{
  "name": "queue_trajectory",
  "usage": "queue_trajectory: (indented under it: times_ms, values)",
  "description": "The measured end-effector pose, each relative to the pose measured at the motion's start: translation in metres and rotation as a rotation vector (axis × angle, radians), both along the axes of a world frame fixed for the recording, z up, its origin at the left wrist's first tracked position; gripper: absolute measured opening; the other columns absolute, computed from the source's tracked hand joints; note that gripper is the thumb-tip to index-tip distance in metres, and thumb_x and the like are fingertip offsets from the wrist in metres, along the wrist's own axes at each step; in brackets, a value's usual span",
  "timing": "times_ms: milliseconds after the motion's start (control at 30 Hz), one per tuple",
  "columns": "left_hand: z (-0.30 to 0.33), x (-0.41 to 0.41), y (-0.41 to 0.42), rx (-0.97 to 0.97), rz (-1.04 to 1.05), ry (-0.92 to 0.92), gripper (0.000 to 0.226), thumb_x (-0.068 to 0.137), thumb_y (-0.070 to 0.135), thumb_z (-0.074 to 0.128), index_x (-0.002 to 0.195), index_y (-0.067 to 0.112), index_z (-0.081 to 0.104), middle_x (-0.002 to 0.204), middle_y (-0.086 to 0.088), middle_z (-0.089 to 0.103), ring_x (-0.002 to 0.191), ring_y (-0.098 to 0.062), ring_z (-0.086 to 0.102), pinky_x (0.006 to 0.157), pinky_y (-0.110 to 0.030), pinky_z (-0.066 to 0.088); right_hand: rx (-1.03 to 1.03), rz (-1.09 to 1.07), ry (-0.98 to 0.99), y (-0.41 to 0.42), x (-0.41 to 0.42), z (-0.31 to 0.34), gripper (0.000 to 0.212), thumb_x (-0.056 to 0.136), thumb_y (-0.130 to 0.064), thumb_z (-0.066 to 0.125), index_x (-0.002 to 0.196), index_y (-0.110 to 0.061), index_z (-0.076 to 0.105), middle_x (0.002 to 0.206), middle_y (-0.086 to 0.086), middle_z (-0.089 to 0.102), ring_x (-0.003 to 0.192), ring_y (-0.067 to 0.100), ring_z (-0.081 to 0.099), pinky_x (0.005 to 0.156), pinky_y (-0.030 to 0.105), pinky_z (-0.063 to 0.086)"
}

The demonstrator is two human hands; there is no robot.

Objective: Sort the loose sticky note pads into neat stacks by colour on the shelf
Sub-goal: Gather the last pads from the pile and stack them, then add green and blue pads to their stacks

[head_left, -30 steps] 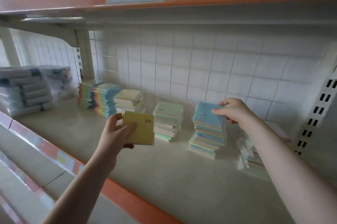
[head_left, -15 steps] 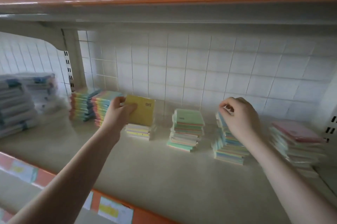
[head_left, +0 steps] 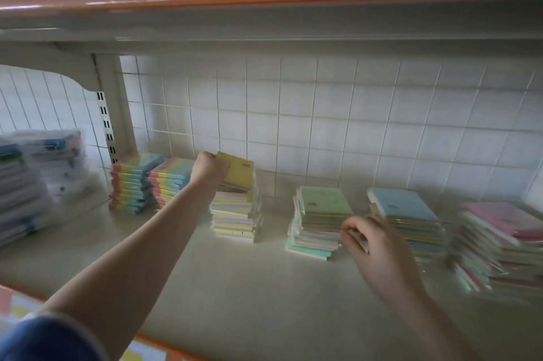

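Two hands work the shelf. Your left hand pinches a yellow pad just above the yellow stack. Right of that stack, your right hand curls its grip on a small pad, blurred.

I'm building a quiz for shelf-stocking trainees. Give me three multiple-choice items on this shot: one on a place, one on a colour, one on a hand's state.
1. Where is the yellow pad?
A. over the yellow-topped stack
B. on the pink-topped stack
C. on the shelf's front edge

2. What colour tops the stack just left of the right hand?
A. pink
B. green
C. orange

3. What is the left hand doing?
A. lying flat on the shelf
B. hanging idle
C. gripping the yellow pad

Answers:
1 A: the pad sits tilted right above that stack.
2 B: its top pad is pale green.
3 C: the fingers curl round the pad's left edge.
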State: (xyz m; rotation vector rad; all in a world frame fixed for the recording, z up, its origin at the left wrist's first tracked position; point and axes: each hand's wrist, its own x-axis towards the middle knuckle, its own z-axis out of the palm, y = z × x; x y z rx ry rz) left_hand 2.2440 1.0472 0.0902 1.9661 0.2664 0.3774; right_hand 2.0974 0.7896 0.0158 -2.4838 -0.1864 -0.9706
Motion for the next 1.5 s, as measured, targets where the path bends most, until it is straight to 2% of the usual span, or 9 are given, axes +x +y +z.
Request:
queue_trajectory:
  times_ms: [100, 200, 333, 433, 600, 733, 867, 1033, 1500]
  values:
    - [-0.009, 0.004, 0.0, 0.109, 0.058, 0.058, 0.019, 0.084, 0.019, 0.054, 0.092, 0.002, 0.058, 0.1, -0.016, 0.06, 0.089, -0.032, 0.054, 0.072, -0.033, 0.043, -0.009, -0.009, -0.002, -0.001, 0.0, -0.001, 0.012, 0.077, -0.011, 0.074, 0.079, -0.017, 0.064, 0.078, -0.002, 0.059, 0.076, 0.023, 0.059, 0.063, 0.034, 0.046]
    - [-0.015, 0.006, -0.002, 0.246, 0.116, 0.101, 0.04, 0.085, 0.024, 0.054, 0.122, 0.008, 0.056, 0.128, -0.018, 0.051, 0.117, -0.037, 0.046, 0.095, -0.041, 0.04, -0.02, 0.002, -0.01, -0.003, -0.002, 0.0, 0.013, 0.076, -0.009, 0.075, 0.078, -0.017, 0.064, 0.077, -0.002, 0.059, 0.074, 0.024, 0.06, 0.062, 0.036, 0.048]
    - [-0.015, 0.003, -0.008, 0.294, 0.098, 0.103, 0.045, 0.089, 0.023, 0.048, 0.133, 0.017, 0.046, 0.138, -0.016, 0.041, 0.126, -0.035, 0.036, 0.105, -0.045, 0.033, -0.006, 0.001, 0.016, -0.005, -0.006, -0.003, 0.011, 0.079, -0.011, 0.072, 0.078, -0.019, 0.064, 0.077, -0.004, 0.057, 0.072, 0.02, 0.058, 0.062, 0.035, 0.048]
    - [-0.014, -0.007, -0.008, 0.378, 0.104, 0.015, 0.043, 0.09, 0.024, 0.047, 0.133, 0.017, 0.045, 0.138, -0.016, 0.041, 0.126, -0.035, 0.036, 0.104, -0.044, 0.03, 0.01, -0.012, 0.022, -0.008, -0.01, -0.006, 0.011, 0.08, -0.013, 0.071, 0.078, -0.021, 0.064, 0.074, -0.01, 0.055, 0.07, 0.016, 0.056, 0.061, 0.033, 0.046]
    - [-0.026, -0.042, -0.013, 0.456, 0.091, -0.382, 0.037, 0.09, 0.021, 0.054, 0.125, 0.011, 0.053, 0.133, -0.014, 0.047, 0.12, -0.036, 0.039, 0.099, -0.042, 0.029, 0.115, -0.015, 0.065, -0.022, -0.018, -0.023, 0.005, 0.079, -0.032, 0.056, 0.084, -0.032, 0.055, 0.074, -0.01, 0.058, 0.069, 0.017, 0.058, 0.062, 0.041, 0.051]
    - [-0.051, -0.072, -0.027, 0.561, -0.015, -0.524, 0.037, 0.087, 0.027, 0.054, 0.117, 0.005, 0.058, 0.128, -0.017, 0.053, 0.121, -0.039, 0.042, 0.099, -0.047, 0.034, 0.104, -0.12, 0.091, -0.037, -0.036, -0.033, 0.011, 0.082, -0.016, 0.069, 0.079, -0.025, 0.063, 0.075, -0.006, 0.061, 0.068, 0.017, 0.059, 0.063, 0.04, 0.051]
    - [-0.071, -0.112, -0.051, 0.588, -0.121, -0.508, 0.038, 0.086, 0.027, 0.058, 0.117, 0.005, 0.059, 0.129, -0.019, 0.053, 0.119, -0.039, 0.045, 0.097, -0.047, 0.038, 0.039, -0.234, 0.08, -0.061, -0.061, -0.038, 0.008, 0.079, -0.01, 0.072, 0.08, -0.015, 0.066, 0.073, -0.001, 0.063, 0.065, 0.02, 0.06, 0.06, 0.037, 0.05]
    - [-0.089, -0.166, -0.093, 0.658, -0.247, -0.477, 0.05, 0.082, 0.041, 0.04, 0.114, 0.009, 0.061, 0.122, -0.016, 0.058, 0.111, -0.037, 0.052, 0.088, -0.044, 0.047, -0.026, -0.411, 0.039, -0.113, -0.097, -0.047, 0.011, 0.075, -0.009, 0.076, 0.084, -0.009, 0.069, 0.077, 0.009, 0.067, 0.072, 0.031, 0.063, 0.064, 0.036, 0.05]
    - [-0.097, -0.288, -0.329, 0.7, -0.521, -0.418, 0.055, 0.087, 0.049, 0.045, 0.124, 0.011, 0.057, 0.136, -0.014, 0.052, 0.13, -0.037, 0.043, 0.099, -0.049, 0.042, -0.144, -0.726, 0.102, -0.318, -0.252, -0.046, 0.031, 0.071, -0.02, 0.081, 0.095, -0.004, 0.07, 0.084, 0.016, 0.067, 0.076, 0.038, 0.065, 0.065, 0.044, 0.054]
